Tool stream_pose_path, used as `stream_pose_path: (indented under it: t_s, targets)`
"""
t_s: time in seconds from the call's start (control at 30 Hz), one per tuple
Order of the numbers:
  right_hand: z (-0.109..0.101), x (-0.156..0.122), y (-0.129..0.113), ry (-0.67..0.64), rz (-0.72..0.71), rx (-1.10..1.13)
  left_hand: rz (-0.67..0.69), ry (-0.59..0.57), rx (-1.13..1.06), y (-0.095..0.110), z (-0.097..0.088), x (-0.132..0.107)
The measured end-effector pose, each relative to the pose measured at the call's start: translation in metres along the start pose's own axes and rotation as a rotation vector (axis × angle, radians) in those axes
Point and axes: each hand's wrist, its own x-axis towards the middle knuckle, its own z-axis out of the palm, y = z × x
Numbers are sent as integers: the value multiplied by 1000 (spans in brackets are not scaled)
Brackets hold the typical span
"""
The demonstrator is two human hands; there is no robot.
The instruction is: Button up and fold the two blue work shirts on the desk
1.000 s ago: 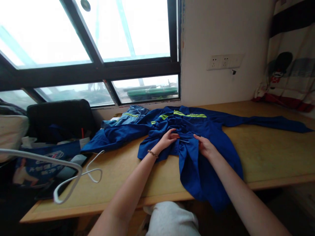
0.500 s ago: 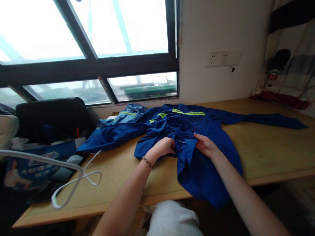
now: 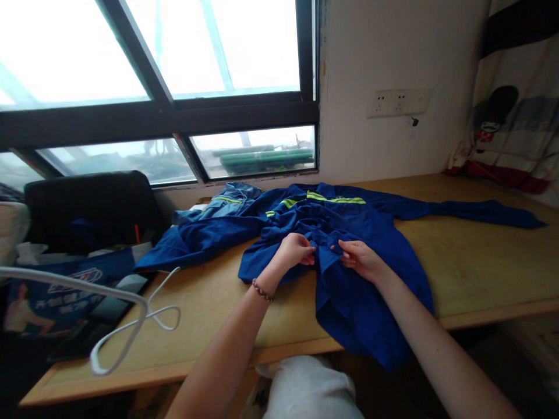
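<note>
A blue work jacket [image 3: 375, 244] with yellow-green reflective stripes lies spread on the wooden table [image 3: 480, 273], one sleeve stretched out to the right. Its lower part hangs over the table's front edge. My left hand [image 3: 294, 251], a bead bracelet on its wrist, pinches a fold of the jacket's front. My right hand [image 3: 358, 259] pinches the cloth just to the right of it, a few centimetres away. Both hands sit near the middle of the jacket.
A white plastic hanger [image 3: 131, 317] lies at the table's left front. A second, lighter blue garment [image 3: 227, 203] is bunched by the window. A black bag [image 3: 91, 203] and a printed blue bag [image 3: 56, 291] stand at far left. Striped bedding [image 3: 510, 128] hangs at right.
Both hands have closed on the jacket's front and drawn nearer to each other, bunching the cloth between them. The left hand went from lying flat to a pinch.
</note>
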Motion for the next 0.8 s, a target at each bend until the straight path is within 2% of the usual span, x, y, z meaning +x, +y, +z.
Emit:
stream_pose_path:
  t_s: [0.07, 0.23, 0.4, 0.63, 0.73, 0.8]
  targets:
    - [3, 0, 2, -3, -13, -51, -1, 35, -138, 7, 4, -2]
    - [9, 1, 4, 46, -40, -118, 32, -57, -289, 12, 11, -8]
    - [12, 1, 3, 89, -71, -59, 85, -103, -279, 10, 14, -9]
    - [8, 0, 2, 18, -37, 34, 101, -26, -252, 7, 17, -5]
    - [7, 1, 4, 21, -48, -45, 118, 2, -232, 6, 19, -4]
    - [7, 2, 6, 78, -117, -173, 127, -6, -211, 5, 21, -4]
